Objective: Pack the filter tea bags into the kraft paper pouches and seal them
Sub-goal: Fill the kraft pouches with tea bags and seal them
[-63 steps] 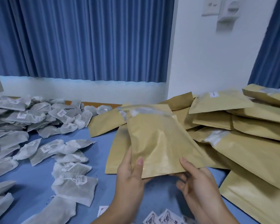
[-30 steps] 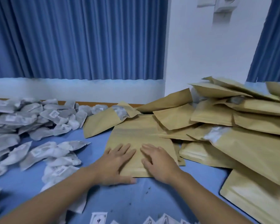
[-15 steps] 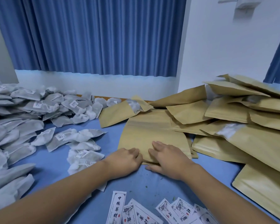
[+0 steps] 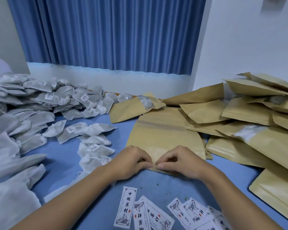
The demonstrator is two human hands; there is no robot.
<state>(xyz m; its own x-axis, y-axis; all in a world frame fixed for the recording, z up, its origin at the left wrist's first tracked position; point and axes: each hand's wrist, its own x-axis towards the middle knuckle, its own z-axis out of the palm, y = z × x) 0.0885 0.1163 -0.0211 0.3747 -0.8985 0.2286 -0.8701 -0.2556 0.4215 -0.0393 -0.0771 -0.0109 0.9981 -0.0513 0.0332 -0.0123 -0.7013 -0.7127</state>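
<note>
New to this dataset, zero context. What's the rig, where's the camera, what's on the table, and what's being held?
There is no machine here: a person works with bare hands, filmed by one wide-angle camera worn on their head, looking forward and down. The left hand and the right hand both pinch the near edge of a flat kraft pouch that lies on the blue table. On the left lies a heap of white filter tea bags. On the right is a pile of more pouches. Nearest the camera lie printed paper labels. A blue curtain hangs behind.
</note>
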